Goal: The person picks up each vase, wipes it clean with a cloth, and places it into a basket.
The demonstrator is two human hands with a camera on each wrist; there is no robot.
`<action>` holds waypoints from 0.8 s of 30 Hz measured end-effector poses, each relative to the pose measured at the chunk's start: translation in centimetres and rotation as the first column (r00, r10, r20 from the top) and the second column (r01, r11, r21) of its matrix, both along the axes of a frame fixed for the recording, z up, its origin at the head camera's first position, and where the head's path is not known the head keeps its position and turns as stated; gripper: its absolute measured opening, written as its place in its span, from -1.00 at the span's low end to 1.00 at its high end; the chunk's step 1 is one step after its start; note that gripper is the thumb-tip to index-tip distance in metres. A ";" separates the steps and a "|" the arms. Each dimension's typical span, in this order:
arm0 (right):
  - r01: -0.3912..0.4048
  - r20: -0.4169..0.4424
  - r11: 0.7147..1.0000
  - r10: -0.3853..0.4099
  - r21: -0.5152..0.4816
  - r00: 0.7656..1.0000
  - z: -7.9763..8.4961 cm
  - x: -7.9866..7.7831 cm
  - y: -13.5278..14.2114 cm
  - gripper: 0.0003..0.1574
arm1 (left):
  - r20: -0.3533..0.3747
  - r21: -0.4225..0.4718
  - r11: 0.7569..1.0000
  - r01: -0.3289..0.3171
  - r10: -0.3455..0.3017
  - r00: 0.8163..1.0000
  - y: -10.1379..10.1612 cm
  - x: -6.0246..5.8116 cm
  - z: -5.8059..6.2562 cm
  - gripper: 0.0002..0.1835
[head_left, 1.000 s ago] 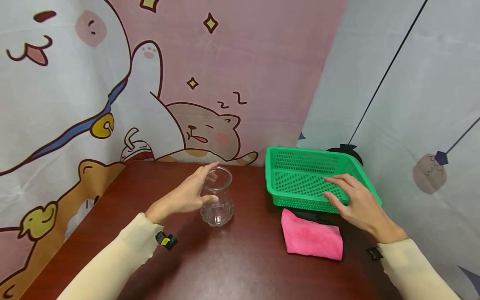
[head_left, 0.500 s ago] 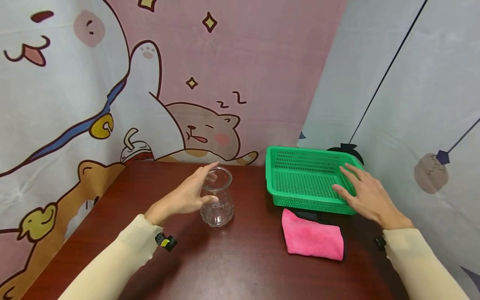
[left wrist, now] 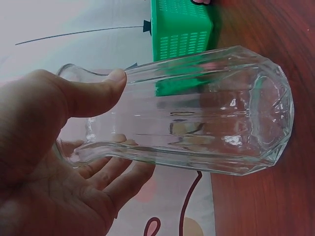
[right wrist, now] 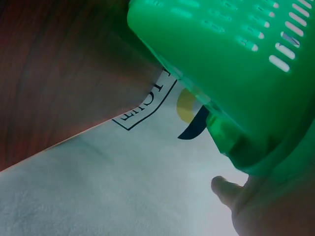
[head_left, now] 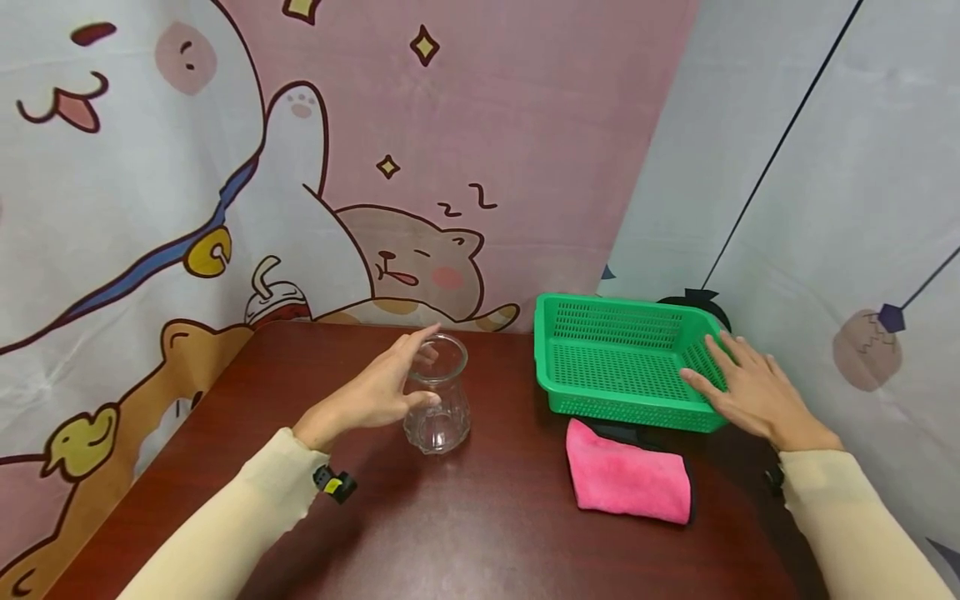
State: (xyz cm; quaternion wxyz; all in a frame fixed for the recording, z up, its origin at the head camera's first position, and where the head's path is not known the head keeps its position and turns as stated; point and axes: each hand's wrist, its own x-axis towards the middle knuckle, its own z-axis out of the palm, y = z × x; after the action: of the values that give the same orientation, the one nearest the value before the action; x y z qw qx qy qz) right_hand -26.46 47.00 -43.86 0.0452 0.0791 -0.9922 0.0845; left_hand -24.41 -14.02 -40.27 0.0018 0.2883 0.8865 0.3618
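A clear glass vase (head_left: 437, 427) with a flared rim and faceted base stands upright on the dark red-brown table. My left hand (head_left: 375, 392) holds it round the neck from the left; in the left wrist view the thumb (left wrist: 101, 93) lies on one side of the glass (left wrist: 211, 113) and the fingers are on the other. At the right, a green perforated plastic basket (head_left: 633, 407) sits near the back of the table. Over its right front corner, my right hand (head_left: 761, 396) has spread, extended fingers. The right wrist view shows that hand (right wrist: 275, 209) at the basket's edge; contact is unclear.
A folded pink cloth (head_left: 630, 482) with a dark edge lies just in front of the basket. Printed fabric curtain (head_left: 540, 150) hangs close behind the table and along its right side.
My right hand has moved right, from over the basket's front to its right front corner, its fingers spreading. The left hand and the vase have stayed in place.
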 end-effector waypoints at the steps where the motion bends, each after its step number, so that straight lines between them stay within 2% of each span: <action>1: 0.005 0.019 1.000 -0.005 -0.003 1.000 0.1 0.0 0.1 0.30 | -0.001 0.001 1.000 -0.001 0.001 1.000 0.0 0.0 0.0 0.14; 6: 0.030 0.086 1.000 -0.030 -0.005 0.996 0.3 0.0 0.7 0.34 | -0.006 0.015 1.000 -0.008 0.008 1.000 0.1 0.1 -0.1 0.15; 15: 0.040 0.133 0.998 -0.033 -0.052 0.991 -0.4 0.0 1.2 0.33 | -0.043 0.038 0.999 -0.025 0.027 0.999 0.5 0.1 -0.8 0.17; 24: 0.036 0.123 0.997 -0.027 -0.073 0.992 -0.7 -0.1 1.3 0.32 | 0.027 0.132 0.986 -0.100 0.097 0.995 0.0 0.7 -1.8 0.29</action>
State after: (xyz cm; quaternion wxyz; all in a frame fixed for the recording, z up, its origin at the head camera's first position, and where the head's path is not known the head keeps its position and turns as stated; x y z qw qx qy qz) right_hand -26.60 48.30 -44.57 -0.0112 0.0566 -0.9904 0.1256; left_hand -23.66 -14.02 -42.03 -0.0262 0.2399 0.8735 0.4228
